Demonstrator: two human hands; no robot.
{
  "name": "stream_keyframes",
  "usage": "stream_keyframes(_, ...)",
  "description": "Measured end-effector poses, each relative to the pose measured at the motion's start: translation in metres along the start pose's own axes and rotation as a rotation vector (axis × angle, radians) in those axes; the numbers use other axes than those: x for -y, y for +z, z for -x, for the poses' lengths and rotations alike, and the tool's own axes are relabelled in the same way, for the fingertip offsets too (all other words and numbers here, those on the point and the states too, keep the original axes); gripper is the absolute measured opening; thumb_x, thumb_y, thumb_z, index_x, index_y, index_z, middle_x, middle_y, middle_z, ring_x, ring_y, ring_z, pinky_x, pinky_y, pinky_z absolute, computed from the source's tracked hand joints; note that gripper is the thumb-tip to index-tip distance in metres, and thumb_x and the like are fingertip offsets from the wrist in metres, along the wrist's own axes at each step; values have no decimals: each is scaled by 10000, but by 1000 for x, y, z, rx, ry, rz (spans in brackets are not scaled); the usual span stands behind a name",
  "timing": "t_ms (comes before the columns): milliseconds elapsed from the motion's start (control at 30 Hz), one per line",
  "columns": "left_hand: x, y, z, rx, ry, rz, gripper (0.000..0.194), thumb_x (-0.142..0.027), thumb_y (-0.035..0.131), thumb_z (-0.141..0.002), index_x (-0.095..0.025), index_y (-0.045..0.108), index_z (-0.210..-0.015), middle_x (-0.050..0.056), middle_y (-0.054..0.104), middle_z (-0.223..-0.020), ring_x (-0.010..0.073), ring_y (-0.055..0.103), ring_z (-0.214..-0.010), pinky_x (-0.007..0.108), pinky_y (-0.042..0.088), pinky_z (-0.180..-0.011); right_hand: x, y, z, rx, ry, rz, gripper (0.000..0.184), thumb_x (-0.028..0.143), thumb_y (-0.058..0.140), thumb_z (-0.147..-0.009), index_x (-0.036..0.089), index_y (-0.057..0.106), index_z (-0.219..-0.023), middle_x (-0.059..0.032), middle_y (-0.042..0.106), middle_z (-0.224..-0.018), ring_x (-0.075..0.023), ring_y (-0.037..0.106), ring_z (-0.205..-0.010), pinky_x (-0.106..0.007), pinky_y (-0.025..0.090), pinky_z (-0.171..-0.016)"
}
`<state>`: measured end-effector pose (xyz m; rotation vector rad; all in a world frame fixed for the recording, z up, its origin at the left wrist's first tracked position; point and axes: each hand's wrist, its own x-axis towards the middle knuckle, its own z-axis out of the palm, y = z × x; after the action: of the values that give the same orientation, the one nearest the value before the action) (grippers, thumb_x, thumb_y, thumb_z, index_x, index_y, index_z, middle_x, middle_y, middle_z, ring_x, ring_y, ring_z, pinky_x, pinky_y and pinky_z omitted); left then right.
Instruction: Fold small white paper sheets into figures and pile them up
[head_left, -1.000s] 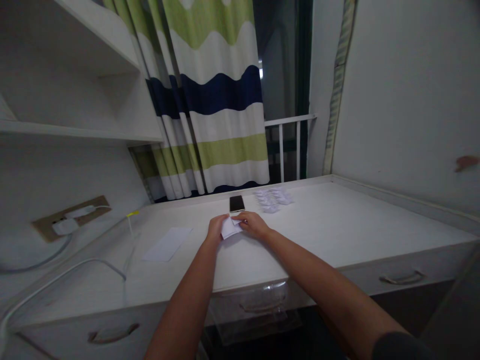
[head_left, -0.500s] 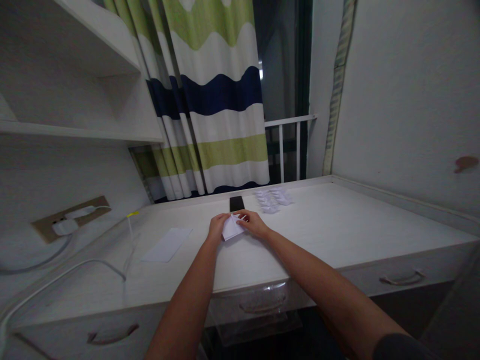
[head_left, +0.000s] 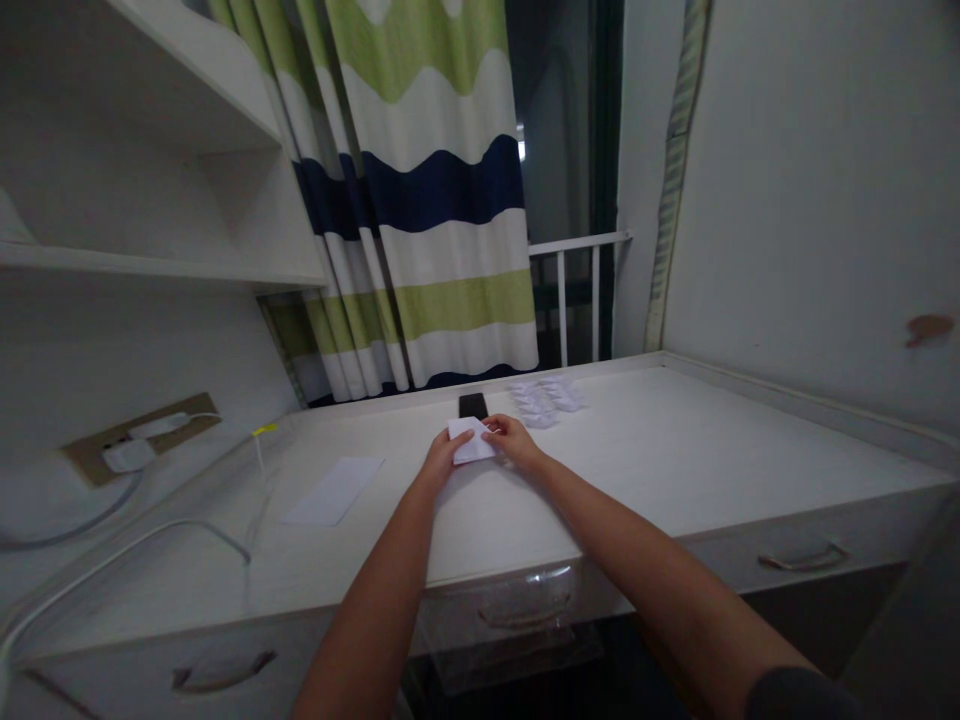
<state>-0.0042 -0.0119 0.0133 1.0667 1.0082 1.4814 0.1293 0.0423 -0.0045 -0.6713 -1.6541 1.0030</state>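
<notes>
A folded piece of white paper (head_left: 471, 444) is held just above the desk, between my two hands. My left hand (head_left: 444, 455) grips its left side, thumb on top. At the right side, my right hand (head_left: 513, 440) pinches the paper with bent fingers. Just beyond the paper lies a black phone-like slab (head_left: 472, 405), partly hidden by it. Several small folded white paper pieces (head_left: 536, 405) sit in rows behind my right hand. A flat white sheet (head_left: 335, 491) lies on the desk to the left of my left hand.
The white desk (head_left: 637, 450) has drawers with handles (head_left: 804, 560) along its front. A white cable (head_left: 172, 525) runs over its left end, near a plugged-in adapter (head_left: 129, 456). A shelf (head_left: 157, 265) juts out at upper left; a striped curtain (head_left: 450, 245) hangs behind.
The folded paper has turned in my hands and its upper face now lies flatter toward me. My left thumb has moved onto the top of it.
</notes>
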Motion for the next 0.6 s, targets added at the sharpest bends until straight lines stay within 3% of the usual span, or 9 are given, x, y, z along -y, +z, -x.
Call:
stream_keyframes(267,4,-1,-2,-70,-44,-91,277,-171,646,-574,-113,622,-843,91,656,-788,171,598,-651,283,488,-563,1,0,2,2,-49,8,185,203,585,-617,157,538,-790,26,507,-653,-76,463,-549,-202,386,-525)
stream_keyframes(600,4,-4,-4,-148,105,-339,296,-183,734,-439,-113,654,-716,75,662,-689,212,600,-686,265,437,-577,-1,4,1,10,-43,44,177,184,585,-617,165,527,-783,33,510,-645,-77,467,-534,-209,389,-524)
